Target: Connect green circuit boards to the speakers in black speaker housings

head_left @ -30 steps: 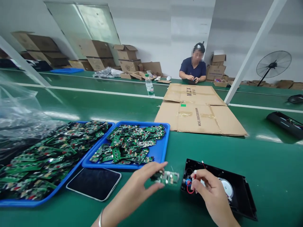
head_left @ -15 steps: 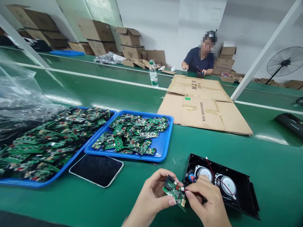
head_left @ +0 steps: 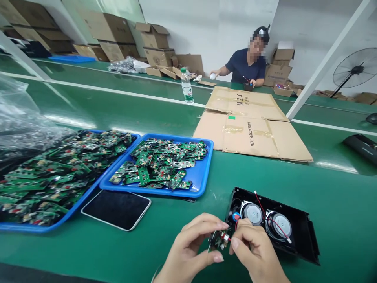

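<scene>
1. green circuit board, head view: tilted, gripped in your left hand between thumb and fingers, near the black case.
2. your right hand, close beside, pinches a red wire at the white connector; cannot tell if seated.
3. two speakers sit in the case; blue tray holding loose boards lies further left.

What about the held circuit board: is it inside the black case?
No, the left hand holds the circuit board outside the black case, near its left end.
</scene>
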The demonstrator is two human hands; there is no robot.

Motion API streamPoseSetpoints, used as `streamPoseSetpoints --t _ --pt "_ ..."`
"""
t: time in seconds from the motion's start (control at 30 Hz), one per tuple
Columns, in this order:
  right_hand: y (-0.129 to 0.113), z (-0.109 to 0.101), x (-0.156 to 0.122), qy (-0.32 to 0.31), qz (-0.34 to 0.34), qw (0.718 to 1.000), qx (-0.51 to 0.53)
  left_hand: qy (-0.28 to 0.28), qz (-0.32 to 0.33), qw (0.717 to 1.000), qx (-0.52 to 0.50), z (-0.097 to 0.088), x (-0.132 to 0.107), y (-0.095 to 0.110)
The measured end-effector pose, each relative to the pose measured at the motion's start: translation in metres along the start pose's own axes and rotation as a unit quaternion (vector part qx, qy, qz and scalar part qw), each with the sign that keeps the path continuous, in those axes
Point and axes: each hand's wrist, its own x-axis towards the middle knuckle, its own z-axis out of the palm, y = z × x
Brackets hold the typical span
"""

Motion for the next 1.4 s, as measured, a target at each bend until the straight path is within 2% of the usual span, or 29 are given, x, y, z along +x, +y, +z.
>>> streamPoseSetpoints --t 0.13,0.23,0.33,0.43,0.67,0.87,1.07,1.2,1.3,1.4 --pt "0.002 0.001 -0.002 0.001 0.02 1.0 -0.007 -0.014 0.005 1.0 0.017 -0.001 -0.001 -0.001" --pt "-0.003 -0.001 0.001 0.004 0.02 0.999 -0.049 -0.025 0.021 0.998 0.059 -0.003 -0.001 0.0" --pt "-0.012 -0.005 0.007 -0.013 -0.014 0.994 -0.104 -0.02 0.022 0.996 0.084 -0.004 0.001 0.001" --pt "-0.019 -0.008 0.012 -0.029 -0.046 0.989 -0.139 -0.021 -0.004 0.997 0.068 -0.004 0.003 0.001" --pt "-0.02 -0.008 0.011 -0.001 -0.111 0.977 -0.184 -0.037 -0.042 0.998 0.037 -0.003 0.001 0.001" --pt "-0.02 -0.008 0.009 -0.039 -0.059 0.986 -0.154 -0.036 -0.002 0.996 0.08 -0.005 0.001 -0.001" --pt "-0.016 -0.006 0.007 -0.06 -0.034 0.988 -0.139 -0.048 0.007 0.995 0.082 -0.005 0.002 -0.001" --pt "-0.014 -0.005 0.006 -0.044 -0.033 0.989 -0.137 -0.038 -0.006 0.998 0.049 -0.002 0.003 0.0" --pt "-0.017 -0.007 0.006 -0.039 -0.037 0.985 -0.165 -0.021 -0.024 0.998 0.06 0.0 0.004 0.002" --pt "-0.022 -0.011 0.008 -0.014 -0.067 0.98 -0.186 -0.015 -0.03 0.998 0.058 0.001 0.005 0.006"
